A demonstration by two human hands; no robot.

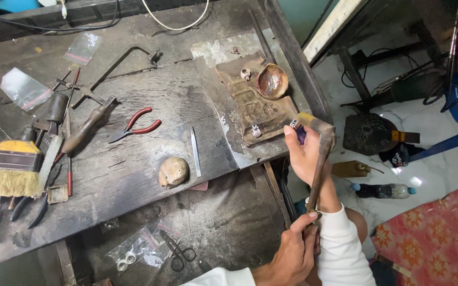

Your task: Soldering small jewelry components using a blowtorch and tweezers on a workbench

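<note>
Dark, scarred wood makes up the desk [133, 185], and the person sits at its right-hand corner. Nearest to me, the right hand [294, 253] is wrapped tight around the lower end of a wooden hammer handle; the hammer [320, 153] rises from it, its head up by the desk's edge. Just above, the left hand [302, 151] pinches a small ring with a dark stone [294, 124] between its fingertips, right at the desk's corner and almost against the hammer head.

On the lower shelf close by lie small black scissors [178, 254] and clear bags holding rings [131, 254]. Further up on the desk sit a rounded stone-like lump [173, 171] and a thin flat file [195, 151], then red-handled pliers [136, 126]. To the left is a yellow brush [10, 167] among dark hand tools. Beside the left hand lies a worn metal plate [252, 103] with a shallow shiny dish [272, 81] and small rings on it. Farther back rests a jeweller's saw frame [120, 63], with empty plastic bags [25, 87] and cables at the far edge.

Off to the right, the white tiled floor [414, 175] carries a plastic bottle [382, 189], a dark helmet [369, 133], and a red patterned cloth [435, 238].
</note>
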